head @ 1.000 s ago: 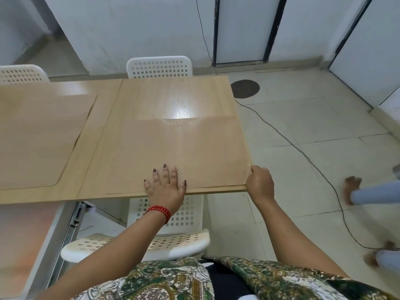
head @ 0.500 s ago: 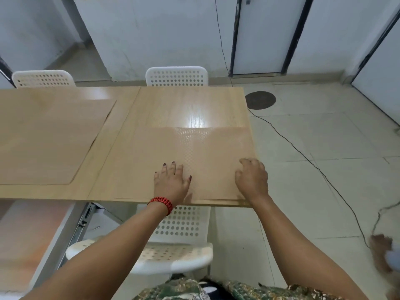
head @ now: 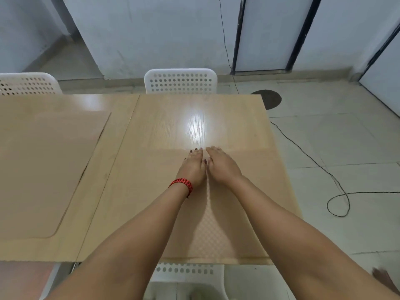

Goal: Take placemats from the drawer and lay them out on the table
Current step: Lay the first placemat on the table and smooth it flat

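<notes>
1. Now your left hand (head: 192, 167) and right hand (head: 224, 167) lie palm-down, just beside each other, on the right placemat (head: 255, 202). The fingers are straight and flat, gripping nothing.
2. Your fingertips sit near that mat's far edge. Its near edge runs close along the near edge of the table (head: 194, 113).
3. You can see the left placemat (head: 43, 169) lying flat on the table's left section, with a strip of bare wood between the 2 mats.
4. Your left wrist wears a red bracelet (head: 181, 185).
5. At the far side stand the middle chair (head: 180, 81) and the corner chair (head: 26, 83), both white. The near chair (head: 188, 276) sits below your arms.
6. On the floor to the right, a black cable (head: 337, 191) loops.
</notes>
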